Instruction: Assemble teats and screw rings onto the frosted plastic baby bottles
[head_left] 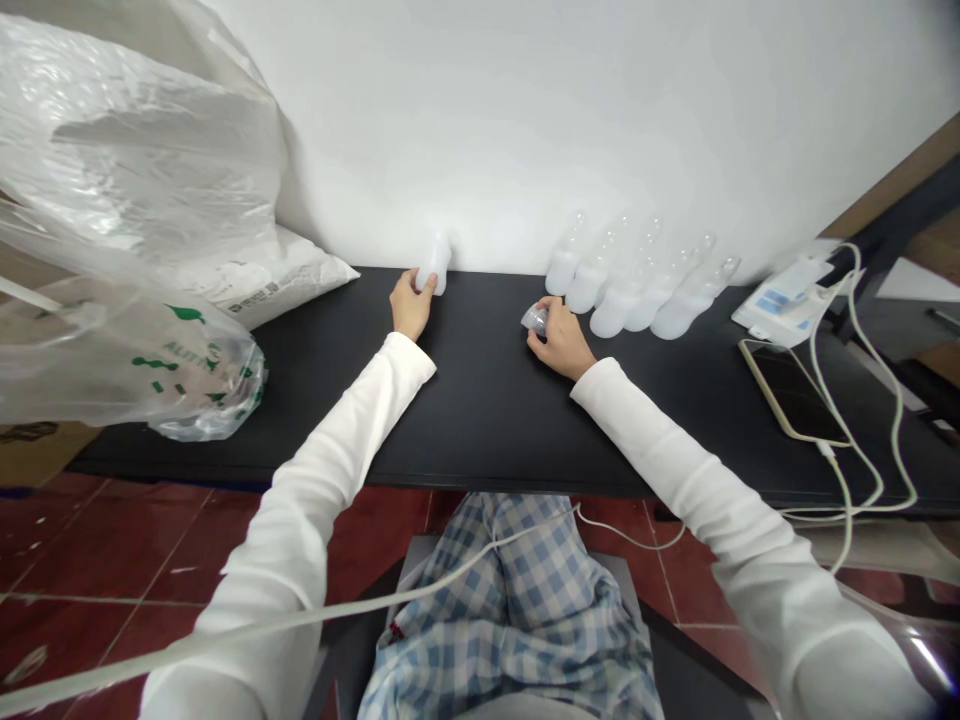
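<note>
My left hand (412,304) is closed round the lower part of a translucent white plastic bottle (437,258), which stands near the wall without a clear dome on top. In my right hand (562,338) is a small clear plastic cap (534,320), pinched between thumb and fingers just above the table. Just beyond that hand stand several similar white bottles (676,312) in a group, each topped with a clear domed cap (707,243). The cap and the bottle in my hands are apart from each other.
On the black table (465,420), a white package (289,280) and plastic bags (187,360) crowd the left side. At right lie a phone (795,395), a white power strip (787,295) and looped cables (892,400). Another cable (420,592) crosses above my lap.
</note>
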